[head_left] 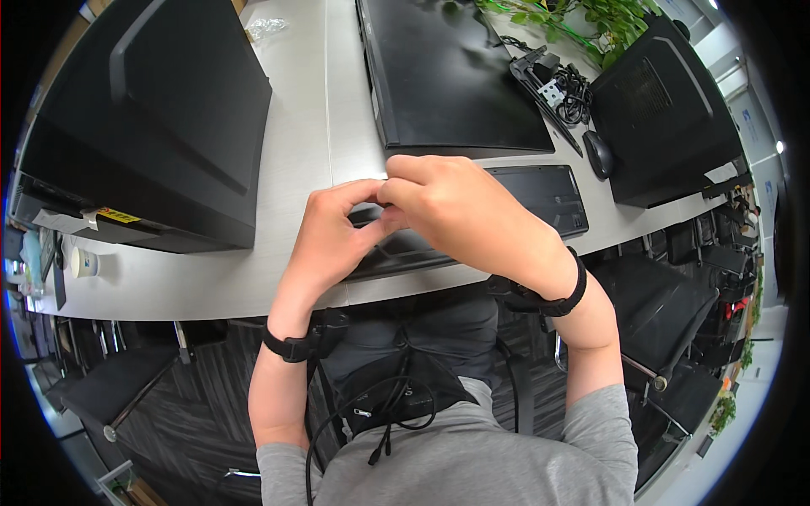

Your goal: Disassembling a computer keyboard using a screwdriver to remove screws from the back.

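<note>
Left hand (329, 236) and right hand (456, 202) are meeting; from afar I cannot tell whether they are pinching something. Beneath, a flat black object (544, 198) is lying; loosening might be dropping any hidden piece onto it.

hands (456, 202): 2 | wristbands (579, 287): 2 | towers (181, 110): 2 | mouse (598, 154): 1 | cup (85, 263): 1

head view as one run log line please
left hand + right hand: fingertips together | held item: hidden, if any | below: black keyboard | beyond: black monitor | right: black mouse
</note>
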The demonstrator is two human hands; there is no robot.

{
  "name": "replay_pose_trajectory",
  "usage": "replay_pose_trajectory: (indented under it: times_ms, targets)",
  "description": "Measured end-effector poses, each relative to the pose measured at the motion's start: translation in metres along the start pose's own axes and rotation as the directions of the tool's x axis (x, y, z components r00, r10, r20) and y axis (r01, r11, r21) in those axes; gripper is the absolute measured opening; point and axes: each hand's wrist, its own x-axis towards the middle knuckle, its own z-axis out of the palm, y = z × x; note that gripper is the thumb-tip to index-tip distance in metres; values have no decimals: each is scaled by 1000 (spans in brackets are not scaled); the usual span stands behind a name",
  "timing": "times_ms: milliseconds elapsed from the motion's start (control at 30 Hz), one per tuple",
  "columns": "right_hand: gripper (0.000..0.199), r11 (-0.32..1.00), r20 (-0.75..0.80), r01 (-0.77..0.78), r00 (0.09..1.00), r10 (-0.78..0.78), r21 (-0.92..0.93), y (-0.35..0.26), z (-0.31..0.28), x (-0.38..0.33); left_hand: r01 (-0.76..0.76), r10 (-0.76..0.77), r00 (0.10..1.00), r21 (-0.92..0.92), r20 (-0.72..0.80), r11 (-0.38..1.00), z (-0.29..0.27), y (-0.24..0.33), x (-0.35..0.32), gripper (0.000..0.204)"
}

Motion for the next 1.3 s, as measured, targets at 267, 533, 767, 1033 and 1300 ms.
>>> replay_pose_trajectory:
  times_ms: [267, 533, 767, 1033, 1300]
  targets:
    - [13, 999, 90, -32, 995, 31, 15, -5, -16, 1, -18, 27, 999, -246, 32, 969, 3, -2, -1, 15]
    - [23, 993, -30, -92, 995, 90, -70, -6, -3, 4, -42, 24, 997, -258, -72, 965, 15, -9, 0, 23]
    - [12, 997, 108, -33, 993, 40, -65, -2, -2, 1, -79, 73, 995, -96, -63, 992, 12, -14, 0, 19]
    - [15, 995, 115, -79, 991, 71, 64, -4, -18, 1, -67, 64, 998, -188, -20, 980, 9, -10, -4, 20]
    - [9, 1000, 99, -10, 995, 10, -5, -9, -9, 0, -105, 100, 992, -64, -74, 992, 8, -6, -3, 25]
